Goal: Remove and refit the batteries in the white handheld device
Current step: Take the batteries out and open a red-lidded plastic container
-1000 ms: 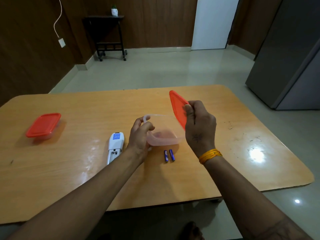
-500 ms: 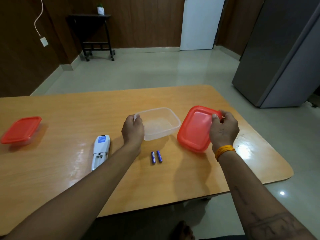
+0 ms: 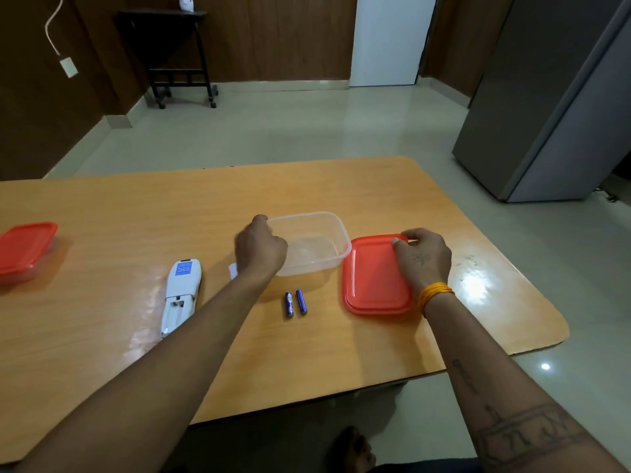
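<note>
The white handheld device (image 3: pixel 181 294) lies face down on the wooden table (image 3: pixel 136 206), its battery bay open and empty. Two blue batteries (image 3: pixel 295 303) lie side by side in front of a clear plastic tub (image 3: pixel 317 240). My left hand (image 3: pixel 261 249) grips the tub's left rim. A small white piece (image 3: pixel 233 270), perhaps the battery cover, peeks out beside that wrist. My right hand (image 3: pixel 421 256) holds the far right edge of the red lid (image 3: pixel 374 281), which lies flat on the table right of the tub.
A second tub with a red lid (image 3: pixel 25 249) stands at the table's left edge. A grey fridge (image 3: pixel 553 97) stands off to the right, a dark side table (image 3: pixel 177 52) by the far wall. My foot (image 3: pixel 353 450) shows under the near table edge.
The red lid came off the clear tub, swung right and now lies flat on the table. The tub was set down. The view shifted slightly.
</note>
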Available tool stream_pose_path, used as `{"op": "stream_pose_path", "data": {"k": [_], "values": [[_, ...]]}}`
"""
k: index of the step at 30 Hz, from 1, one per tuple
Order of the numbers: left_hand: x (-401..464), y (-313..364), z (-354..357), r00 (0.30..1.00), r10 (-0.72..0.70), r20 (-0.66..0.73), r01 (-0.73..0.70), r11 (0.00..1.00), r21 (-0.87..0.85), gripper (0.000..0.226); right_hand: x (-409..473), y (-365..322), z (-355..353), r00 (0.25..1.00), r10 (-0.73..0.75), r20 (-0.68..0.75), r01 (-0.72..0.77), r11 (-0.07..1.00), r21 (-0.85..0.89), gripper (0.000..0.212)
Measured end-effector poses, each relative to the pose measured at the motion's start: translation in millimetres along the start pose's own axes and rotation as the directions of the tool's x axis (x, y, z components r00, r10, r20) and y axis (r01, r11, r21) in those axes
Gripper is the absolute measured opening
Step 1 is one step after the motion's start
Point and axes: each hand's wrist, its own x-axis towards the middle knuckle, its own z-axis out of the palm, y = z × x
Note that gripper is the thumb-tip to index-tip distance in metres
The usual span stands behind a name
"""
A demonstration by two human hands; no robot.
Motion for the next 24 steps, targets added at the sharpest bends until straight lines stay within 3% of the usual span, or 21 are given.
{"op": "stream_pose_path", "data": {"k": [3, 6, 13, 17, 21, 24], "values": [[8, -1, -10, 0.999, 0.036, 0.005, -0.037, 0.985, 0.171, 0.019, 2, 6, -2, 0.999, -0.042, -0.03, 0.039, 0.994, -0.098, 0.035], [12, -3, -12, 1.0, 0.018, 0.015, -0.02, 0.984, 0.178, 0.017, 2, 10, 0, 0.995, -0.099, -0.029, 0.089, 0.969, -0.23, 0.039], [7, -1, -12, 0.999, 0.034, 0.034, -0.038, 0.99, 0.132, 0.034, -5, 11, 3, 0.99, -0.138, -0.009, 0.128, 0.942, -0.31, 0.034], [-1, -1, -23, 0.995, 0.097, 0.009, -0.097, 0.977, 0.192, 0.052, -19, -3, 6, 0.952, -0.304, -0.019, 0.273, 0.879, -0.39, 0.032], [-27, 4, -41, 0.978, 0.203, -0.044, -0.182, 0.939, 0.292, 0.042, -51, -30, 15, 0.884, -0.46, 0.078, 0.456, 0.818, -0.351, 0.031], [-58, 3, -46, 0.963, 0.269, 0.027, -0.264, 0.915, 0.305, 0.022, -86, -46, 28, 0.861, -0.482, 0.161, 0.507, 0.834, -0.217, 0.026]]}}
